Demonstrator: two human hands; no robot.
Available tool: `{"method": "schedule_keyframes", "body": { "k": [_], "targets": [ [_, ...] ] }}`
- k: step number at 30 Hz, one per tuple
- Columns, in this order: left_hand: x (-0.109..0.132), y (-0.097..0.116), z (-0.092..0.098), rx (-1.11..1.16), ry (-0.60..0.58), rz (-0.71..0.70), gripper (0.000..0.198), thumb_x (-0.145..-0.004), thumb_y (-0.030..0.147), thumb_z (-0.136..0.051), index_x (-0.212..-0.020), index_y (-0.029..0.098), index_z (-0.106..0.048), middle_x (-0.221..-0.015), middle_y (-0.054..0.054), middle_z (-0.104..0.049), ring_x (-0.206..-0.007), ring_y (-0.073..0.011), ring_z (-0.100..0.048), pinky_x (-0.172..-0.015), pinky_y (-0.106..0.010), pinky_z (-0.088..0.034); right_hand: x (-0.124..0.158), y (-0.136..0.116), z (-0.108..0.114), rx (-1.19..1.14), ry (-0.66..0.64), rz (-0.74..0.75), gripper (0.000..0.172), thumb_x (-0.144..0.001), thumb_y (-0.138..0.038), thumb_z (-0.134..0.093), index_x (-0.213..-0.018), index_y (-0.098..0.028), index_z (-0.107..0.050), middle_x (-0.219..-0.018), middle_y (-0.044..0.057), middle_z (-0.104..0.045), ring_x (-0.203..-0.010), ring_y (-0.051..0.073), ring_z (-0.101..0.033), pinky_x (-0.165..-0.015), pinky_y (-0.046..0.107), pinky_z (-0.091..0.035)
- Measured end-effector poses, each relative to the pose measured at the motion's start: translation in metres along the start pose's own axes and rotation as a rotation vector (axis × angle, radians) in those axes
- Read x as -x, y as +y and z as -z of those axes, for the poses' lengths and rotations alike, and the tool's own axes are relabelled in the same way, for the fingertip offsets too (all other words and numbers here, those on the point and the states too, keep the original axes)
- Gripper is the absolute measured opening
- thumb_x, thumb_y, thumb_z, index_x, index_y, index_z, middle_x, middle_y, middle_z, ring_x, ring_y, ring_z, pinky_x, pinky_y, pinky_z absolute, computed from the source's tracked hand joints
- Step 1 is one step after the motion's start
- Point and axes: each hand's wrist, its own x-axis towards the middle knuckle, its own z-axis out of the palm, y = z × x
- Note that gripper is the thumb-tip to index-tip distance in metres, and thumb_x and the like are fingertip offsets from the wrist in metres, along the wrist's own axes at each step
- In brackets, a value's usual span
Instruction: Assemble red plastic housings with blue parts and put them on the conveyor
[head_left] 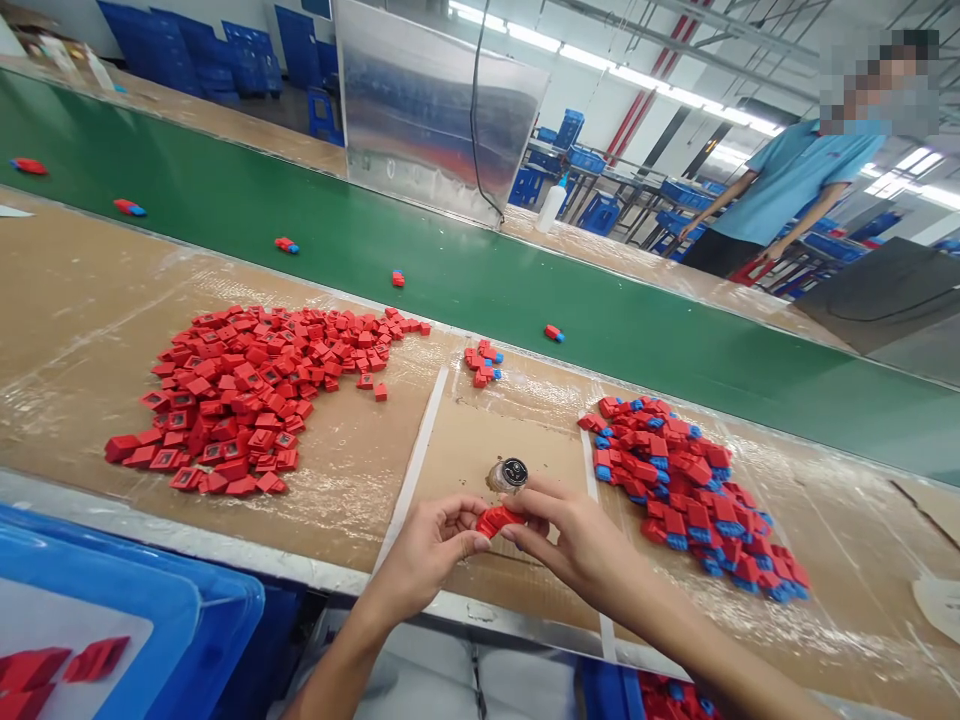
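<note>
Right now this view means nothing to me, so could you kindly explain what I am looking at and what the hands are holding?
This picture comes from a camera worn on a person's head, looking down at their own bare hands. The left hand and right hand hold a red plastic part between their fingers, beside a small round metal-and-black part. On the plastic-covered cardboard bench lie a pile of red parts and a pile of red-and-blue parts. Beyond runs a green conveyor belt.
</note>
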Motion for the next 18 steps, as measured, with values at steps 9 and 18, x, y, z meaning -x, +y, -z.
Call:
{"method": "schedule_keyframes", "body": {
  "k": [9, 18],
  "targets": [
    [0.001, 0.001, 0.0, -0.122, -0.019, 0.005, 0.013, -0.081, 0.016, -0.06, -0.09, 0.016, -0.068, -0.078, -0.001, -0.065, -0.074, -0.0146, -0.056, -0.068, -0.023, -0.041, 0.005, -0.007, -0.016, 0.007, 0.027, -0.041, 0.014, -0.095, -0.025, -0.049, -0.087, -0.021, -0.06, -0.082, 0.004, -0.055, -0.07, 0.017, -0.054, -0.062, 0.027, -0.042],
    [-0.002, 0.0, 0.006, -0.252, -0.03, 0.022, 0.018, -0.083, 0.023, -0.06, -0.097, 0.015, -0.067, -0.079, -0.003, -0.064, -0.075, -0.0158, -0.056, -0.07, -0.025, -0.043, 0.006, -0.004, -0.03, 0.014, 0.121, -0.066, 0.01, -0.093, -0.02, -0.051, -0.087, -0.019, -0.059, -0.083, 0.004, -0.055, -0.071, 0.017, -0.056, -0.063, 0.026, -0.042]
  ]
}}
